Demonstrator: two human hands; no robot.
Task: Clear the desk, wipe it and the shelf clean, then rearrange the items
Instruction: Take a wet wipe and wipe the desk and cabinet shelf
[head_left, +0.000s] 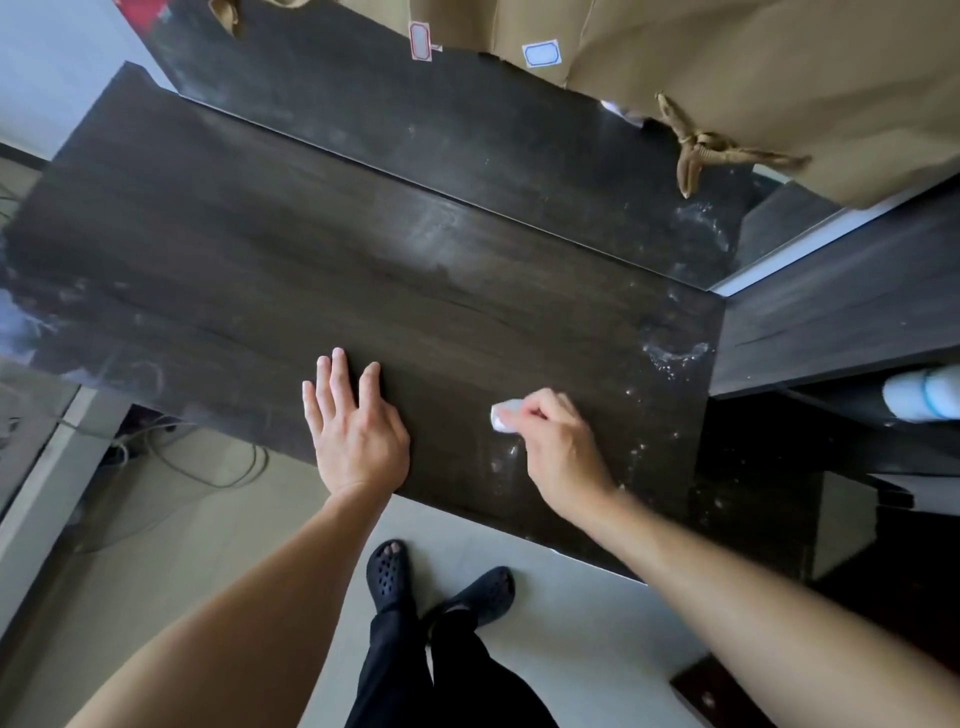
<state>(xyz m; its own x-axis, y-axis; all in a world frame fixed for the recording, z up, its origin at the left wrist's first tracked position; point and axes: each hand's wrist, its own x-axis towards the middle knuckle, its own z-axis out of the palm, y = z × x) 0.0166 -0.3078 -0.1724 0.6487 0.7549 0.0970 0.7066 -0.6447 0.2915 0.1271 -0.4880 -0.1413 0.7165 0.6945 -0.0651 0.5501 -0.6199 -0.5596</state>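
From the head view, the left hand (358, 431) lies flat with straight fingers on the dark wooden desk (260, 270) near its front edge, grasping nothing. Just to its right, the right hand (558, 441) pinches a small white wipe (501, 415) against the desktop. Whitish smears (675, 353) mark the desk's right part. Tan curtains (753, 78) hang behind, and black sandals (389, 574) stand on the floor below.
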